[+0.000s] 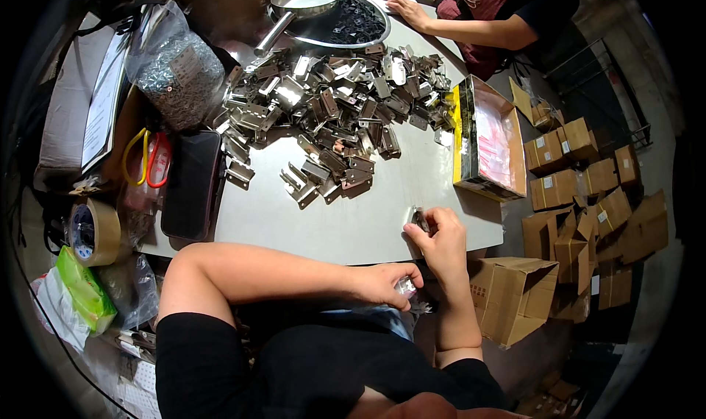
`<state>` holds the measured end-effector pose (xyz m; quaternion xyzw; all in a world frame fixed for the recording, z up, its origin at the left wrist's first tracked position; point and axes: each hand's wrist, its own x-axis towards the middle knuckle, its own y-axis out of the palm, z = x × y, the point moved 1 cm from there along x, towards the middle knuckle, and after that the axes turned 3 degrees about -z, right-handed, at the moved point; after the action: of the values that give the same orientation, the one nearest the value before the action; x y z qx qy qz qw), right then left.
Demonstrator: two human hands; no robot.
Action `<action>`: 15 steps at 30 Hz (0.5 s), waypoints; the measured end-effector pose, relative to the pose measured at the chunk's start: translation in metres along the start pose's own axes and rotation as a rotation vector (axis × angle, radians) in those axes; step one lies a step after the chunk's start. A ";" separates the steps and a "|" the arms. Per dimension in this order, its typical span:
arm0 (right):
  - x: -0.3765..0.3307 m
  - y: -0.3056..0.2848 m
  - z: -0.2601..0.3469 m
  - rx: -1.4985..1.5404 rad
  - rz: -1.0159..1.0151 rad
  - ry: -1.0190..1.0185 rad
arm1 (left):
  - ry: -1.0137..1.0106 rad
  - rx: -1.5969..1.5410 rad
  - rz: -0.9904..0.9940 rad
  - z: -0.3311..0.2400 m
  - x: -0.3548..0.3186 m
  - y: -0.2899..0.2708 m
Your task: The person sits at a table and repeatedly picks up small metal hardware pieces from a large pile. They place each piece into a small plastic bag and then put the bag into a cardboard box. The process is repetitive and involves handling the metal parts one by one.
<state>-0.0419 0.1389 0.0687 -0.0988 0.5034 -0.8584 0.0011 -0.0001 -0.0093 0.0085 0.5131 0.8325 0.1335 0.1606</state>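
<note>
My right hand pinches a small shiny metal bracket between thumb and fingers, just above the table's front edge. Lower and closer to my body, my left hand is closed around a small clear plastic bag; its contents are too small to make out. A big heap of bent metal brackets covers the middle and back of the table. To the right of the heap stands an open yellow-and-black box with clear, red-edged plastic bags inside.
A metal basin of black parts with a pan stands at the back. Left are a bag of screws, scissors, a dark phone-like case and tape. Cardboard boxes fill the right floor. A co-worker's hand rests opposite.
</note>
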 end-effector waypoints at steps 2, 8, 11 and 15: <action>-0.004 0.001 -0.003 0.033 0.002 0.022 | 0.004 0.029 -0.015 -0.001 0.000 -0.001; -0.002 0.000 -0.007 0.133 0.020 0.055 | -0.007 0.010 -0.003 0.006 0.002 -0.002; 0.005 0.003 -0.002 0.186 0.021 -0.012 | -0.001 -0.012 0.003 0.009 0.004 -0.003; 0.010 0.009 -0.014 0.000 -0.040 -0.329 | 0.031 -0.049 -0.008 0.010 0.005 -0.001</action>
<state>-0.0550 0.1456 0.0559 -0.2480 0.4946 -0.8304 0.0665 0.0011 -0.0048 -0.0017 0.5033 0.8335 0.1612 0.1610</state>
